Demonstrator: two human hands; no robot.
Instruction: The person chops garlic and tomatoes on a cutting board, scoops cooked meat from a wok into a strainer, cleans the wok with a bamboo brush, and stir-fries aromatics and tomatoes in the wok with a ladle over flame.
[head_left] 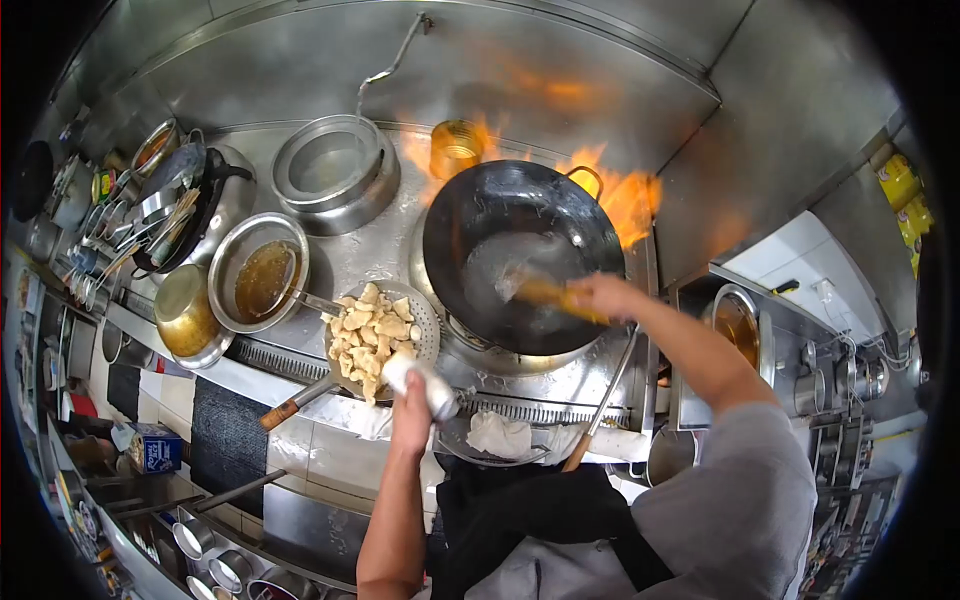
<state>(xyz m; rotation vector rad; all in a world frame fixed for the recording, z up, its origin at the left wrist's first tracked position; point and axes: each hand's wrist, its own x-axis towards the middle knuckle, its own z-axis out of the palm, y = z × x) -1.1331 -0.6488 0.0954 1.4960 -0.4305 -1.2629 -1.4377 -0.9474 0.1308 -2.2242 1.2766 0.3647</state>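
A large black wok (525,255) sits on the burner with some cloudy liquid and steam in it, and orange flames rise behind it. My right hand (605,298) is closed round the handle of a brush (545,292), whose blurred head is inside the wok. My left hand (411,415) is closed round a white cloth (428,388), beside the wok and just below a perforated strainer (427,320). Pale cooked pieces (372,330) are heaped on that strainer; its wooden handle (298,402) points to the lower left.
Left of the wok stand a lidded pot (335,165), a bowl of brown liquid (265,280) and a brass-coloured pot (185,312). A can (456,150) stands behind, near flames. A ladle handle (605,400) leans at the front edge, right of another cloth (498,434).
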